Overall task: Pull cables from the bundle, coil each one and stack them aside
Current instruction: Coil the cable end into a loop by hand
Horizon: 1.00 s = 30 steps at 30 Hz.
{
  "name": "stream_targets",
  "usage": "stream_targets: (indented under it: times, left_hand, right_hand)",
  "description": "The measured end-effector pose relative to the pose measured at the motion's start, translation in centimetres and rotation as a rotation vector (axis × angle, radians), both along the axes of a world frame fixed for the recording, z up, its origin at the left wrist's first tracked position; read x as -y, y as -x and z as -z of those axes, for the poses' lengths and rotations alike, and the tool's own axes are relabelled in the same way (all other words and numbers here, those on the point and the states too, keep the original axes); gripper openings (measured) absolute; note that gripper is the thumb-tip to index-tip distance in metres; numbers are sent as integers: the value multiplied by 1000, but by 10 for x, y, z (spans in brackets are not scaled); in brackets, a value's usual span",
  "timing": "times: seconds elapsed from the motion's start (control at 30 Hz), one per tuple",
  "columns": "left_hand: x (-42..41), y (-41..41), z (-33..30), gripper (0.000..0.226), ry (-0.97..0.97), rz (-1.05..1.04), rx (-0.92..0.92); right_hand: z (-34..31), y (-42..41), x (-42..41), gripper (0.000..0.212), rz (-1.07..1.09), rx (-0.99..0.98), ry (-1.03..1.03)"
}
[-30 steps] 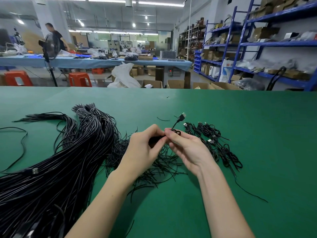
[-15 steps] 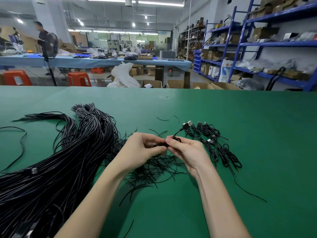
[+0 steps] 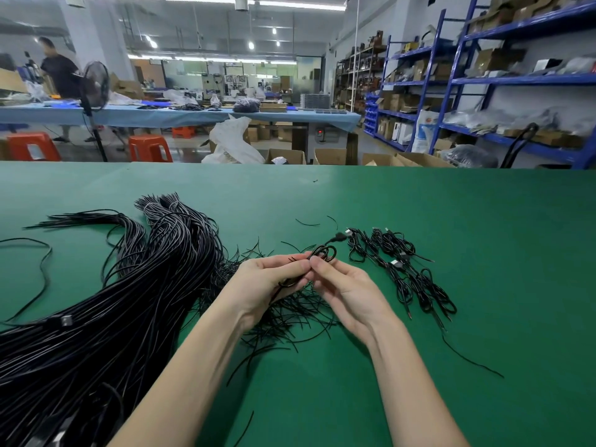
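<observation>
Your green table (image 3: 451, 221) fills the lower view, and the big black cable bundle (image 3: 113, 317) sprawls across its left side, from your near left corner up to its bound ends. Right of centre lies the stack of coiled cables (image 3: 403, 272), well apart from the bundle. Between them, under your hands, sits a scatter of short black ties (image 3: 290, 321). Your left hand (image 3: 264, 285) and right hand (image 3: 348, 288) meet above that scatter, fingertips touching. Both are curled round the small coiled cable (image 3: 322, 253): the left grips its lower part, the right pinches the loops at the top. Its plug (image 3: 338, 236) points towards the stack
</observation>
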<state>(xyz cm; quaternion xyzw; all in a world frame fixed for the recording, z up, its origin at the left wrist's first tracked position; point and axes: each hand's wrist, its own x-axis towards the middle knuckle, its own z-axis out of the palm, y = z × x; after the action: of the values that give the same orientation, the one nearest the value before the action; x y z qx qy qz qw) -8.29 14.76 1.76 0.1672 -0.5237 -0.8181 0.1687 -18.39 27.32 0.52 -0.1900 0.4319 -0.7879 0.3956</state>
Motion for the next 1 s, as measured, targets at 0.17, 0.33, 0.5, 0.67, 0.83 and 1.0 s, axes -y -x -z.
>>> stream_targets:
  times: [0.17,0.33,0.5,0.67,0.83,1.0]
  left_hand:
    - [1,-2,0,30,75,24,4]
    - [-1,-3,-1,19,384,-108,73]
    - [2,-6,2,16,494,-61,119]
    - [7,-8,1,12,411,-31,180]
    - [12,-9,0,13,537,-50,210]
    - [14,-9,0,21,989,-134,230]
  right_hand:
    - [0,-1,1,12,9,-10,-13]
    - [-1,0,3,7,48,-76,-137]
    - [-1,2,3,12,115,-115,-221]
    - [-3,1,3,14,99,-134,-240]
    - [-1,1,7,11,102,-204,-287]
    - [1,4,8,9,119,-337,-372]
